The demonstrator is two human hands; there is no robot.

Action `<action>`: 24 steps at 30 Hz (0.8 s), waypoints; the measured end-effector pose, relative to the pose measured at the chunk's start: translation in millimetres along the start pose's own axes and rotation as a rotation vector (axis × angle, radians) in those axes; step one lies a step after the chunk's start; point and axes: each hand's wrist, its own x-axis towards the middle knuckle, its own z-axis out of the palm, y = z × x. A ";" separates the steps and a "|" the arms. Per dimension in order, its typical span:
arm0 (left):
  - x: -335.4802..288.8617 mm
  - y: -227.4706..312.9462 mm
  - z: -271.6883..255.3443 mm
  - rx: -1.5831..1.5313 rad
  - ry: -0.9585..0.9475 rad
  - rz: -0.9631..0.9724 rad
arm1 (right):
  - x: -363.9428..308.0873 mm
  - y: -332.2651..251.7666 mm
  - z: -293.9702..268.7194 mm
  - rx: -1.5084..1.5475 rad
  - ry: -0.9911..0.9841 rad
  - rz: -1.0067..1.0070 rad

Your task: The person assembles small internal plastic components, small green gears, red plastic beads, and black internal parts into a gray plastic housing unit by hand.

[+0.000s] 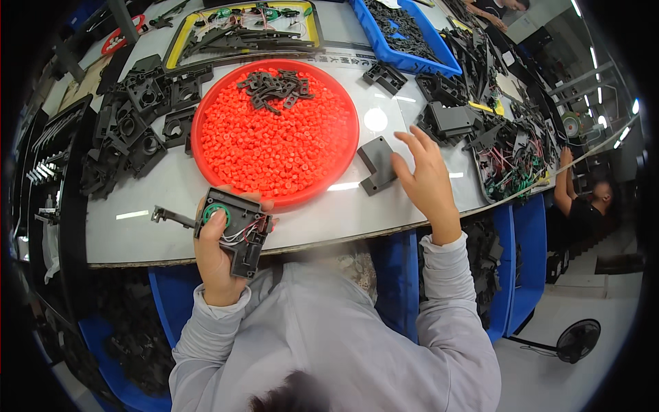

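My left hand grips a dark grey plastic housing near the table's front edge. Inside the housing show a green ring and white and red wires, and a thin dark arm juts out from its left side. To the right, my right hand is held with its fingers apart. Just left of its fingers lies a flat dark grey cover with a notched shape; whether the fingertips touch it I cannot tell. Between and beyond my hands stands a round red tray full of small red-orange caps, with small dark clips heaped on top.
Dark housings are piled at the left. A yellow-rimmed tray of parts and a blue bin stand at the back. More covers and a wire-filled tray lie at the right. Co-workers are farther right.
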 end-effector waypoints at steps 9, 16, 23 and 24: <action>3.7 -4.0 -7.6 -0.056 -0.054 -0.018 | 11.1 -14.2 20.9 -0.035 0.066 0.186; 3.1 -6.1 -3.4 -0.206 -0.145 0.019 | -1.4 -37.6 -8.8 1.063 0.174 0.133; -0.5 -23.7 -5.7 -0.054 -0.166 0.124 | 16.8 -143.5 -19.6 0.615 0.000 -0.384; -3.6 -23.2 -3.8 -0.065 -0.145 0.109 | 18.2 -150.6 -20.6 0.616 -0.007 -0.400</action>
